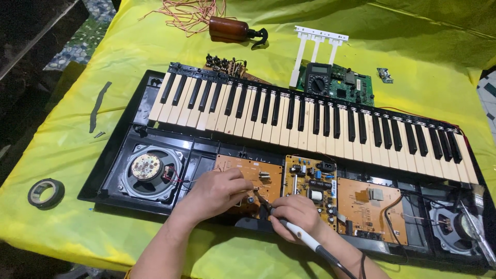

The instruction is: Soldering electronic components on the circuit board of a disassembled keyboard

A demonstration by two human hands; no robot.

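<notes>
**Soldering inside an opened keyboard**

Right hand (295,213) is gripping a white-handled soldering iron (299,235), tip down on the brown circuit board (253,178) at the case's front left of centre. Left hand (214,194) rests on that same board, fingers pinched near the tip. Speaker (150,170) sits just left, keys (310,116) behind. Tape roll (45,192) lies on the yellow cloth (62,129).

A white-handled soldering iron (298,233) with a dark cord lies slanted, its tip down on an orange-brown circuit board (258,175). That board sits flat in the opened black keyboard case (111,155), between the left speaker (150,170) and a component-crowded board.
</notes>
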